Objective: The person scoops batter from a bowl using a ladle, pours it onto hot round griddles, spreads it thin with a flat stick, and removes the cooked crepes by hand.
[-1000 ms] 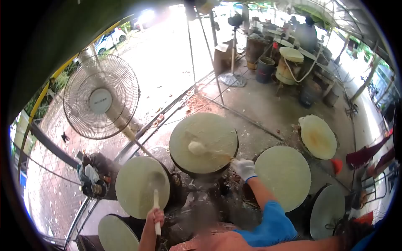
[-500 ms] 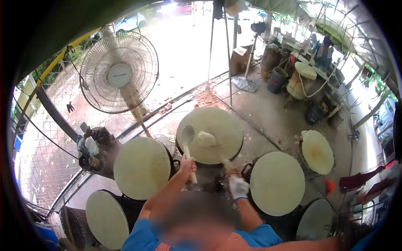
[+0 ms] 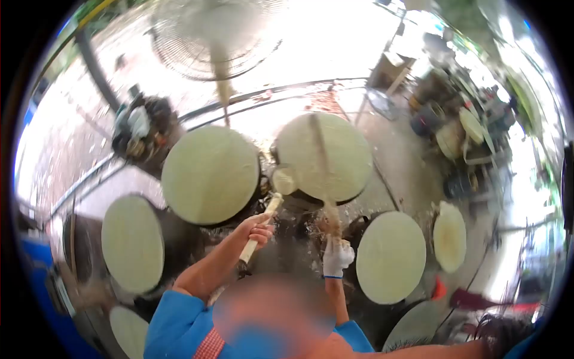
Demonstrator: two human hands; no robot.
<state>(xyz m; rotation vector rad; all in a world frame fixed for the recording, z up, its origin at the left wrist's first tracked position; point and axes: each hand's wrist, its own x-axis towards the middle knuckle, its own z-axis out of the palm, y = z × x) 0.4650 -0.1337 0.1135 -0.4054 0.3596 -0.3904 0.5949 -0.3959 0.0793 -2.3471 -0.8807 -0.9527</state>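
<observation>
My left hand (image 3: 257, 230), bare, is closed around the wooden handle of a ladle (image 3: 283, 180). The ladle's round bowl is at the near left rim of the back griddle (image 3: 353, 155), which is coated in a thin pale-green layer. Pale stuff shows in the bowl, too blurred to name. My right hand (image 3: 338, 258), in a white glove, is closed on a long, flat brown stick (image 3: 330, 216) reaching over the back griddle, its far part smeared by motion. Left of it is another coated griddle (image 3: 209, 173); another round pale sheet (image 3: 391, 257) lies right of my glove.
More coated rounds sit at the left (image 3: 133, 245) and far right (image 3: 449, 236). A standing fan (image 3: 221, 36) is behind. Buckets (image 3: 427, 118) and clutter stand at the back right, and a heap of bags (image 3: 140, 122) at the back left. A blurred head (image 3: 275, 317) covers the bottom middle.
The view has tilted down and turned. The ladle has moved from the back griddle's surface to its near left rim. The pale lump has left that surface; the stick now extends across it.
</observation>
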